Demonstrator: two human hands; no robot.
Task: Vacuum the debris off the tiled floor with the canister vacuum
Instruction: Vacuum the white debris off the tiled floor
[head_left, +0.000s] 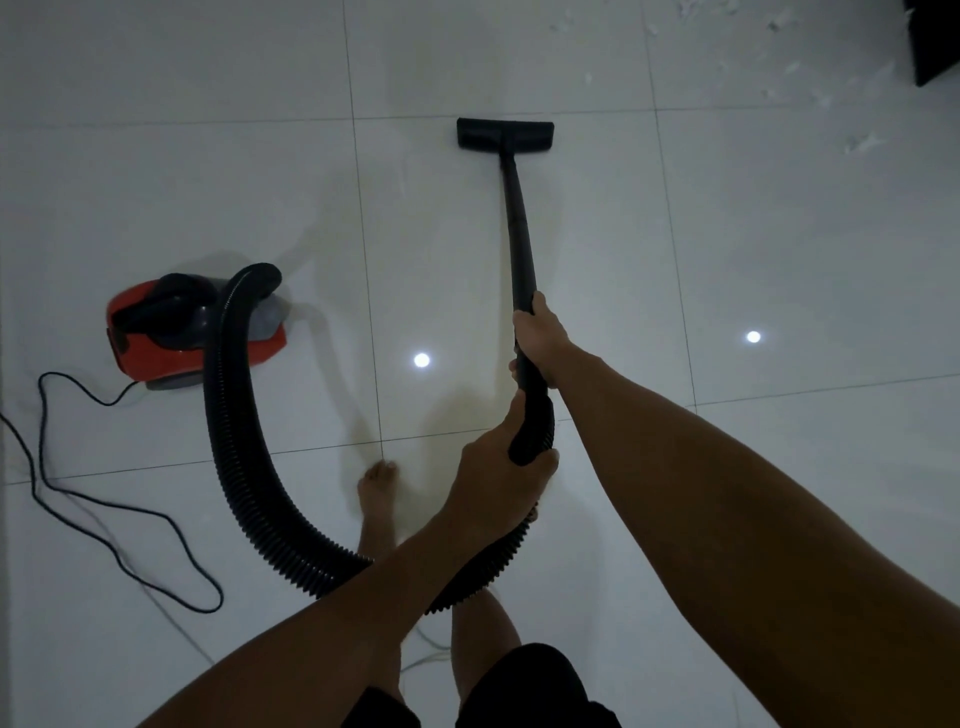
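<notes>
A red and black canister vacuum (182, 332) sits on the white tiled floor (779, 260) at the left. Its black ribbed hose (244, 483) loops down past my legs and up to the black wand (519, 234). My right hand (540, 338) grips the wand higher up. My left hand (498, 467) grips the wand's lower end where the hose joins. The flat black floor nozzle (505, 135) rests on the tiles ahead of me. Small pale scraps of debris (779, 67) lie scattered on the tiles at the far right, apart from the nozzle.
The black power cord (104, 499) snakes over the floor at the left, behind the canister. A dark piece of furniture (935, 41) stands in the top right corner. My bare foot (376, 499) stands beside the hose. Two ceiling lights reflect in the tiles.
</notes>
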